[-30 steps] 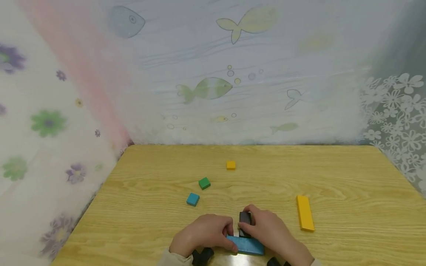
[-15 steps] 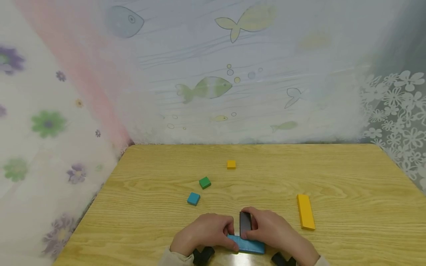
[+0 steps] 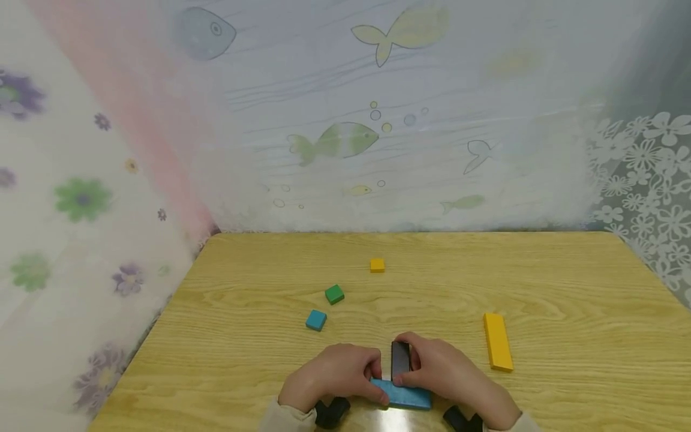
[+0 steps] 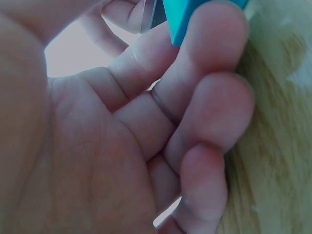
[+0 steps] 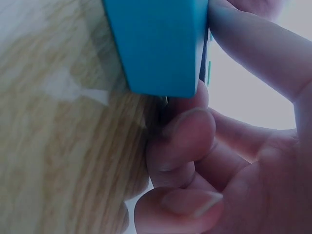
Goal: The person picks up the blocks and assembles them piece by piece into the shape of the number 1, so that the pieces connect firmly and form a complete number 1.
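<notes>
- Blue block (image 3: 410,397): long, lying crosswise, left end between thumb and fingers of left hand (image 3: 342,373)
- Black block (image 3: 400,359): narrow, pinched between right hand's (image 3: 439,367) thumb and fingers

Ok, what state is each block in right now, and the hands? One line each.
left hand: pinches the left end of the long blue block
right hand: grips the black block
long blue block: held, crosswise to the black block
black block: held, near end toward the long blue block; contact unclear
long yellow block: lying flat, untouched
small blue block: lying flat, untouched
small green block: lying flat, untouched
small yellow block: lying flat, untouched
</notes>
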Motion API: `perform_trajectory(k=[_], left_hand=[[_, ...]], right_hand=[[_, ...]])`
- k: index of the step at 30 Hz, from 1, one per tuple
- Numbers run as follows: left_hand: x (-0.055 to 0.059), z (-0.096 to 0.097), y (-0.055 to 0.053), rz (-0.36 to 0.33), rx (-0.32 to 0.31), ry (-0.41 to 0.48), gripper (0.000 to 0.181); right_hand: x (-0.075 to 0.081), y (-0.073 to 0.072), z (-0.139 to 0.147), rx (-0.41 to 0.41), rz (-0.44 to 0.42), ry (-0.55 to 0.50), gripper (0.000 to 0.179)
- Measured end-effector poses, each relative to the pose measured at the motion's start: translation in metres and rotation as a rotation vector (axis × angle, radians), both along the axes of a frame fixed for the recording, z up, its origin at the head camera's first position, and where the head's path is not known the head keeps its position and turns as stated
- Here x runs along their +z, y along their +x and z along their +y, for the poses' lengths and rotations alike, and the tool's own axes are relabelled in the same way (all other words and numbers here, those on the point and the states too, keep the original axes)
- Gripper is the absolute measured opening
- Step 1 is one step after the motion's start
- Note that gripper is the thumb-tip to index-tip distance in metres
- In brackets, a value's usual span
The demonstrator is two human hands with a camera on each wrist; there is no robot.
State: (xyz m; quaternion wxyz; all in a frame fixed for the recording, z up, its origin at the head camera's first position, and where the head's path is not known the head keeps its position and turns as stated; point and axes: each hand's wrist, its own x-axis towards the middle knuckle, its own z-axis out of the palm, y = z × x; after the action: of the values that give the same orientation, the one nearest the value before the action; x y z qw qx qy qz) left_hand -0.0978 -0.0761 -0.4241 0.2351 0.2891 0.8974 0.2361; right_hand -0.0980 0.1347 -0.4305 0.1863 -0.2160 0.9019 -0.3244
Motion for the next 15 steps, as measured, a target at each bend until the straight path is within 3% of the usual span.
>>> perform_trajectory(k=[12,15], left_hand=[[0.0017,-0.0059,-0.0032,-0.131,-0.021,0.077,0.026],[0.0016,-0.0069,-0.0034,-0.123,-0.035,0.079,0.024]], right_hand=[[0.0015,0.0002,0.0004,0.005,-0.004,0.005,0.059],[0.0005,0.0003,0.0001,0.008,0.008,0.008,0.059]])
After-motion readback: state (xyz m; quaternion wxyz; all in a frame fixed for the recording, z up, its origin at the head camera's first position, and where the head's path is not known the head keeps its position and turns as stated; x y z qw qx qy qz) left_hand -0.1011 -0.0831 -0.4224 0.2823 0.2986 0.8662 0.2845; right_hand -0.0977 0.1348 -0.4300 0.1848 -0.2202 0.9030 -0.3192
